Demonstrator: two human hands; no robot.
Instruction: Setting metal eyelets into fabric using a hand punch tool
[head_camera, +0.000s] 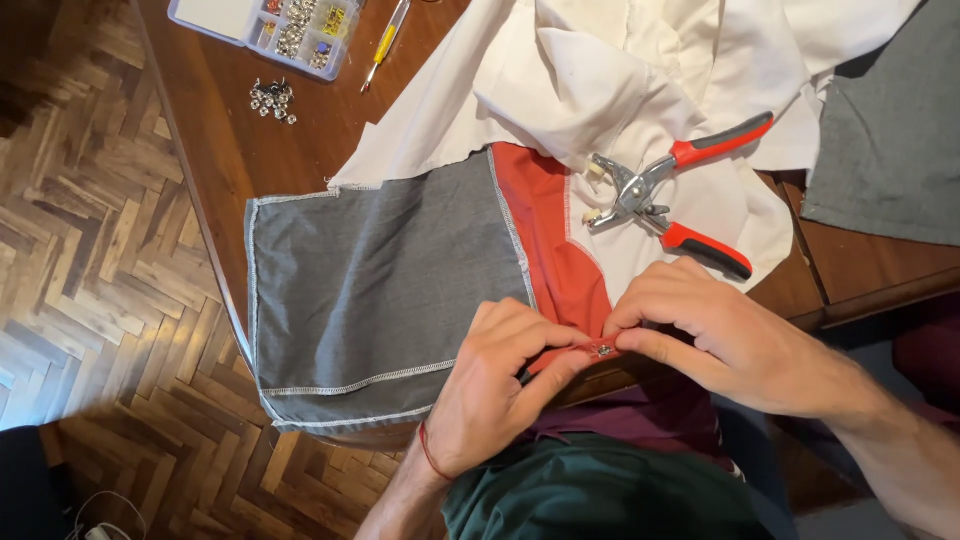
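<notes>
The person's left hand (497, 385) and right hand (720, 335) met over the near edge of the red cloth (550, 235), each pinching it between thumb and fingertips. Between the two pinches sat a small metal snap fastener (603, 349), lying on the red cloth's hem; the left thumb touched it from one side and the right fingertips closed narrowly on the fabric just beside it. A thin red cord circled the left wrist.

The red cloth lay at the near edge of the wooden table (225, 150), its hem hanging slightly over the rim toward the person's lap. To the left of the red cloth, touching it along a white-stitched seam, spread a grey cloth (380, 280) that draped over the table's edge. Beyond the red cloth, overlapping its far side, lay a heap of white fabric (610, 80). On that white fabric, just beyond and to the right of the red cloth, rested the red-handled snap pliers (670, 195), handles splayed apart. Well beyond the red cloth and to its left stood a clear compartment box (270, 25) of small fasteners, with a loose cluster of metal snaps (272, 99) near it and a yellow-handled tool (385, 45) beside the box. Another grey cloth (890, 140) lay far right of the red cloth.
</notes>
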